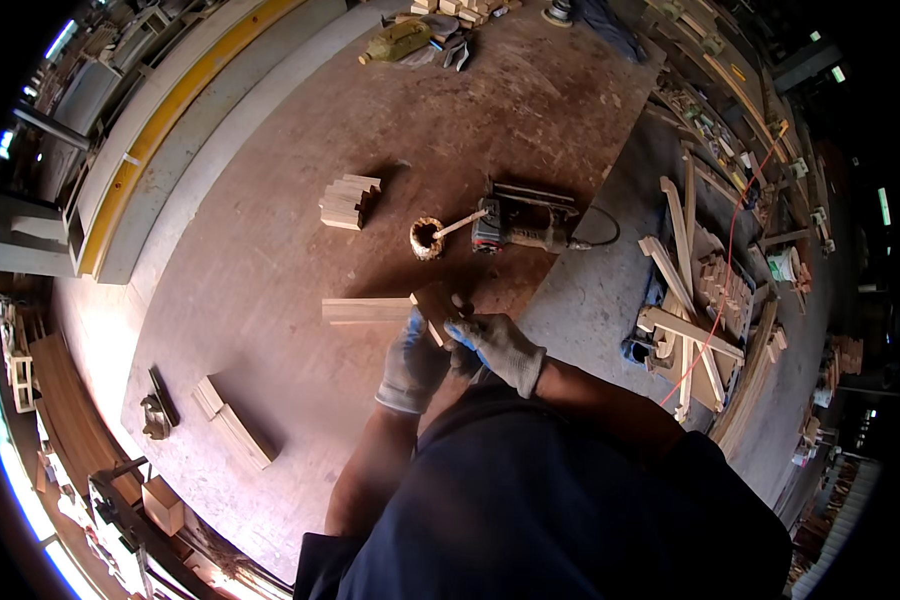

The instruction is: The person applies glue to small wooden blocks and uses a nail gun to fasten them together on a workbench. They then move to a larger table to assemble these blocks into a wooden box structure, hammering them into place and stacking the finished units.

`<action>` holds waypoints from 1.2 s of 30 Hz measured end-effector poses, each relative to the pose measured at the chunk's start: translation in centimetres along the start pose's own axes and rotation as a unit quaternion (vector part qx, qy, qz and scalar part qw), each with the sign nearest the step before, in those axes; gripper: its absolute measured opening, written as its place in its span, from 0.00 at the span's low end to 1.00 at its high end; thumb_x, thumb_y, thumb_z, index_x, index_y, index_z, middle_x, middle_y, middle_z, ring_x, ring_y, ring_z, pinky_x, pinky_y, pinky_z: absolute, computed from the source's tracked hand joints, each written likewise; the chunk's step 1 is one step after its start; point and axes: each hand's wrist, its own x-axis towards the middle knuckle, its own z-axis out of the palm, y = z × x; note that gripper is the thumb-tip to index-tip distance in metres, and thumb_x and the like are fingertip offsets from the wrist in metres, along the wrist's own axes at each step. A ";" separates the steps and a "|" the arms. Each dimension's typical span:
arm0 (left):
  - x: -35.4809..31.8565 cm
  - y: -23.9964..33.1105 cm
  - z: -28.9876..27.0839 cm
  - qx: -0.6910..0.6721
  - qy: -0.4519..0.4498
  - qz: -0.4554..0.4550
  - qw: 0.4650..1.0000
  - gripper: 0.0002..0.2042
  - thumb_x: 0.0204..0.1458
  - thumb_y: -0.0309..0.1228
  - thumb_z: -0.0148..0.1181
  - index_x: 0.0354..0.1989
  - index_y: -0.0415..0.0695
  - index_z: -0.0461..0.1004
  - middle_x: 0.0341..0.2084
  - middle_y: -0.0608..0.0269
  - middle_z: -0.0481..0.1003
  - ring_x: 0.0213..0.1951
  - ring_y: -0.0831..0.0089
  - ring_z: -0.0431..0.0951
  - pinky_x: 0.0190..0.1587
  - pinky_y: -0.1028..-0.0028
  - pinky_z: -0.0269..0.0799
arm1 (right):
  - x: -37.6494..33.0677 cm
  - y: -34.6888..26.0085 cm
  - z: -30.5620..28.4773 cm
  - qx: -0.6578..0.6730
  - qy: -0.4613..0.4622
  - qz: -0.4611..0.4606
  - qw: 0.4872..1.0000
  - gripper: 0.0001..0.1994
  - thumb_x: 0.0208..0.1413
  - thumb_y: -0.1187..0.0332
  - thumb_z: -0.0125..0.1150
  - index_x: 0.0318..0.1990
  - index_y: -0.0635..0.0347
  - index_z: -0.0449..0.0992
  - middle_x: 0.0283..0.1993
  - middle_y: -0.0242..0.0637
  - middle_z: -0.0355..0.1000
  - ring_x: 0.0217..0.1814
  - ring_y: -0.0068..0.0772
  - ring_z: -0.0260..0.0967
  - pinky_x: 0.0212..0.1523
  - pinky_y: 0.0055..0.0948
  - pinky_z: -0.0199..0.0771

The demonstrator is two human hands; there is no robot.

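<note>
Both my hands wear grey gloves with blue patches. Between them, at the near edge of the worktable (300, 230), a short brown wooden block (434, 308) is held tilted. My left hand (413, 368) grips its lower left side, and my right hand (502, 348) closes on its right side. Just left of the block, a paler wooden piece (363, 311) lies flat on the table. Beyond my hands stands a crusted pot (427, 240) with a thin stick (462, 222) leaning out of it. Beside the pot lies a nail gun (520, 226) with a hose.
A small stack of wooden pieces (348, 203) sits farther left. Nearer left are a joined wooden piece (232, 422) and a dark hand tool (157, 414). Lumber scraps (695, 320) and a red cord (727, 270) are on the right. A yellow-striped machine bed (170, 110) runs along the far left.
</note>
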 end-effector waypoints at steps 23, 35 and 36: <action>0.4 2.9 -0.4 -0.030 0.217 0.101 0.971 0.30 0.69 0.56 0.60 0.67 0.44 0.70 0.53 0.50 0.79 0.47 0.57 0.80 0.52 0.56 0.81 | 14.4 -5.3 -5.5 -0.304 0.167 -0.278 0.896 0.12 0.67 0.60 0.68 0.48 0.58 0.86 0.43 0.44 0.86 0.42 0.39 0.85 0.46 0.39 0.82; 1.4 0.5 -5.7 0.004 0.257 0.135 0.957 0.29 0.69 0.56 0.61 0.64 0.44 0.73 0.48 0.54 0.80 0.47 0.55 0.82 0.51 0.54 0.83 | 14.2 -7.0 -3.9 -0.479 0.167 -0.332 0.795 0.16 0.70 0.53 0.61 0.39 0.56 0.84 0.36 0.50 0.82 0.41 0.58 0.82 0.44 0.50 0.81; 1.5 0.6 -5.8 -0.002 0.255 0.136 0.957 0.29 0.68 0.57 0.61 0.63 0.44 0.73 0.48 0.54 0.80 0.46 0.55 0.82 0.51 0.54 0.83 | 14.4 -7.1 -3.7 -0.457 0.172 -0.314 0.814 0.17 0.70 0.53 0.61 0.38 0.57 0.84 0.36 0.50 0.82 0.41 0.59 0.82 0.44 0.50 0.81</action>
